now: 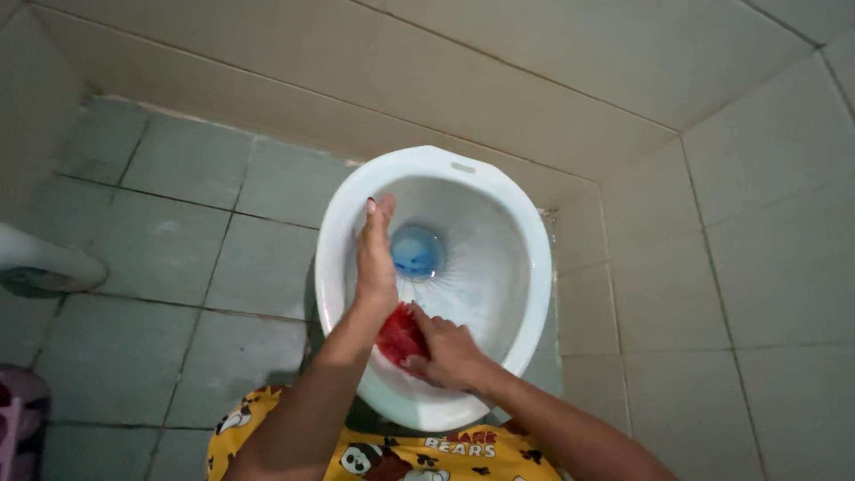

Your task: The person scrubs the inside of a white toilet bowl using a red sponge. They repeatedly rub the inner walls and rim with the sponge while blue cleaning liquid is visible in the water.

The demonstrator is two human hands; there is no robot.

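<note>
A white toilet bowl [521, 258] stands below me, with blue water [417, 251] pooled at its bottom. My right hand [450, 352] is closed on a red scrubber [399, 334] and presses it against the near inner wall of the bowl. My left hand [376, 254] stretches out flat, fingers together, resting along the left inner side of the bowl near the rim. It holds nothing.
The bowl sits in a corner, with beige tiled walls [712, 223] behind and to the right. Grey-green floor tiles [178, 249] spread to the left. A white object [44, 263] lies at the left edge and something pink [13, 419] at the lower left.
</note>
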